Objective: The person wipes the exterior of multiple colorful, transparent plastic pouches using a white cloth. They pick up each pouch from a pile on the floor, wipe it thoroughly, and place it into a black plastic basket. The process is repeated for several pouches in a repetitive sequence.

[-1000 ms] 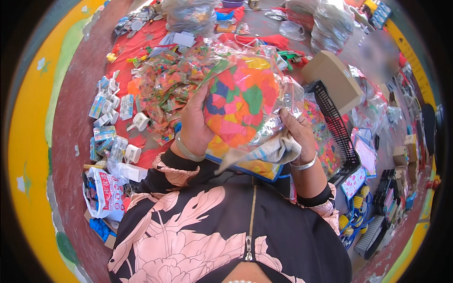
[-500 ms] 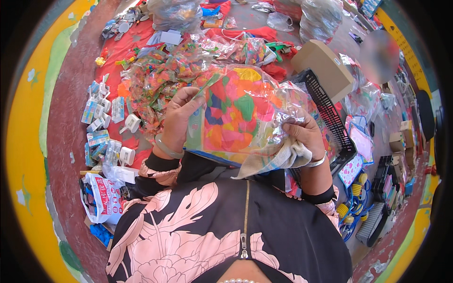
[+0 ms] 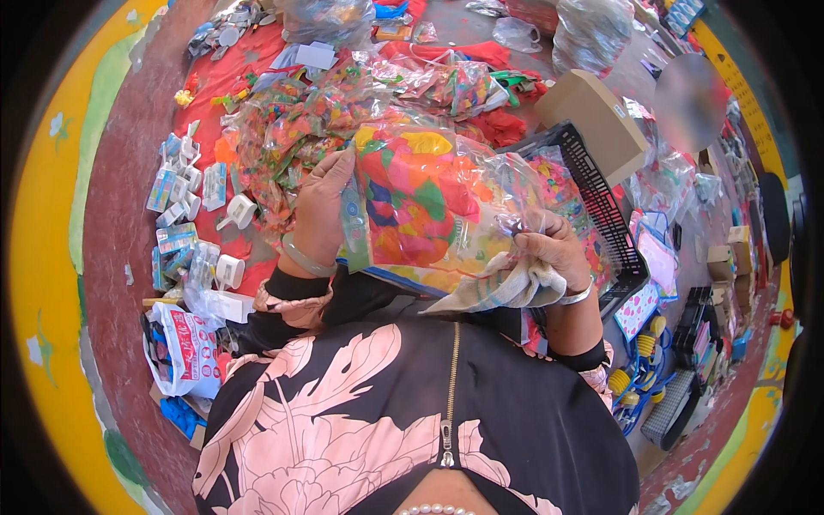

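Observation:
In front of my chest I hold a clear plastic bag point(image 3: 416, 197) filled with flat, brightly coloured pieces that look like uninflated balloons. My left hand point(image 3: 323, 202) is closed on its left edge, thumb and fingers pinching the film. At the bag's right end my right hand point(image 3: 556, 251) is closed on the crumpled film and on a beige cloth point(image 3: 502, 287) that hangs below the fingers. The bag's lower edge shows a blue band. Just beyond it lies a heap of similar filled packets point(image 3: 275, 146).
A black plastic crate point(image 3: 611, 215) with more packets stands at my right, a cardboard box point(image 3: 592, 127) behind it. White plastic devices point(image 3: 241, 210) and a white carrier bag point(image 3: 187, 348) lie at my left. Blue-and-yellow pumps point(image 3: 645, 365) sit at lower right.
The bag has tipped slightly, its left edge now more upright. My left hand has turned and risen a little with it. The right hand keeps its grip on bag and cloth.

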